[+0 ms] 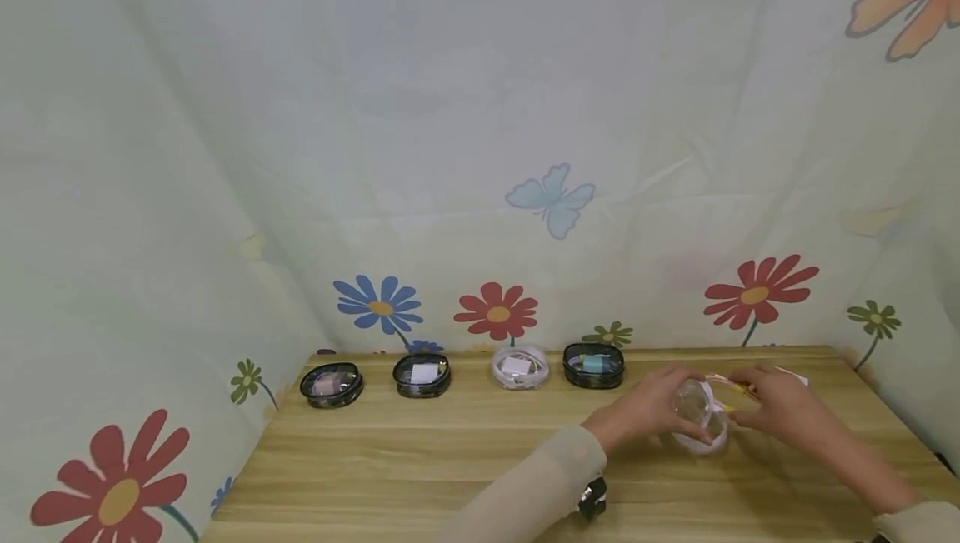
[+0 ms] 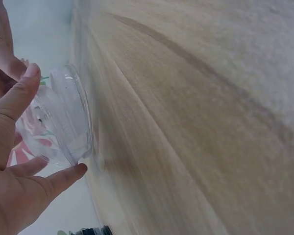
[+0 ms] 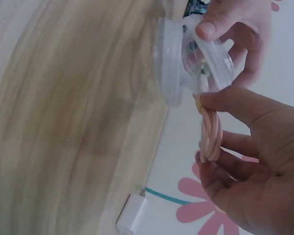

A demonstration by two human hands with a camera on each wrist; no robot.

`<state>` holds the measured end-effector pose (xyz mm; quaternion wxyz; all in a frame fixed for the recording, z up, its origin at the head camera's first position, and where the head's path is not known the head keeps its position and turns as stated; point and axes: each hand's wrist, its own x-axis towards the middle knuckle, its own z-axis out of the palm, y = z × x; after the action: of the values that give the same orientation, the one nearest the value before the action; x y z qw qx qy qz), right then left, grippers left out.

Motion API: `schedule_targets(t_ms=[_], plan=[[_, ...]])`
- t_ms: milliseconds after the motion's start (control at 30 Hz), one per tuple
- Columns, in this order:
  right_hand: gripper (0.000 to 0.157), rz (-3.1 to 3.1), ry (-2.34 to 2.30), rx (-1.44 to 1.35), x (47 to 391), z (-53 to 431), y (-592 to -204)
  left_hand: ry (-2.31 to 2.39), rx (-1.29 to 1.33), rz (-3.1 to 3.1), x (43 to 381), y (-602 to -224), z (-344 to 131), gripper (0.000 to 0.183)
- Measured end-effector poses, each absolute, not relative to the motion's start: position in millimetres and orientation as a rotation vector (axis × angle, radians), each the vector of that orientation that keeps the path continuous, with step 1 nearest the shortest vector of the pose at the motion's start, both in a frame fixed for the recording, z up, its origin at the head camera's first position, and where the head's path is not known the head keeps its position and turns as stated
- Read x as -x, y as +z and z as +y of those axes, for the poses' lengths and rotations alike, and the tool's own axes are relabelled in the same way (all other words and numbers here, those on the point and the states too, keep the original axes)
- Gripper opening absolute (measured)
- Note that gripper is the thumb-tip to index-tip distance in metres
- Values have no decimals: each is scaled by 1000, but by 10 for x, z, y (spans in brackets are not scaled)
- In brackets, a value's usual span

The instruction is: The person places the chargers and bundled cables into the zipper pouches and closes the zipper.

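A clear plastic oval case (image 1: 701, 443) with a white rim stands on the wooden table at the right, its lid raised. My left hand (image 1: 654, 406) holds the case by its lid, with the thumb (image 3: 210, 28) on the near edge and the fingers behind. My right hand (image 1: 787, 411) pinches a coiled pale pink cable (image 3: 211, 131) with a yellow tie. One end of the coil is right at the gap between lid and base.
A white charger block (image 3: 132, 213) lies beyond my right hand. Along the back edge stand a dark-rimmed case (image 1: 332, 385), another dark one (image 1: 422, 375), a white-rimmed one (image 1: 521, 368) and a third dark one (image 1: 593, 366). Behind them hangs a flowered curtain (image 1: 420, 193).
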<state>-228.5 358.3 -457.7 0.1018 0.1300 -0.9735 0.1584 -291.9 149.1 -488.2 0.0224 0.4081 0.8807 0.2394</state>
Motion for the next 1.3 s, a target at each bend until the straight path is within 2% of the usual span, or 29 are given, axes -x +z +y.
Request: schedule_targets(t_ms=[167, 367, 600, 900, 1133, 1300], plan=[[37, -2872, 534, -507, 2336, 3494, -4614, 764, -1256, 2734, 2914, -4882, 1488, 83], [26, -2863, 544, -514, 2405, 3405, -4796, 789, -1280, 2712, 2891, -4904, 1468, 83], [28, -2801, 401, -525, 2398, 3382, -4830, 773, -1293, 2617, 2921, -4847, 1429, 86], [25, -2835, 518, -636, 2377, 3406, -4729, 786, -1246, 2633, 2920, -4826, 1440, 88], [27, -2910, 507, -455, 2393, 3329, -4795, 781, -1328, 2628, 2930, -4879, 1412, 90], [18, -2912, 523, -452, 2402, 3341, -4864, 850, -1275, 2592, 2931, -4906, 1390, 91]])
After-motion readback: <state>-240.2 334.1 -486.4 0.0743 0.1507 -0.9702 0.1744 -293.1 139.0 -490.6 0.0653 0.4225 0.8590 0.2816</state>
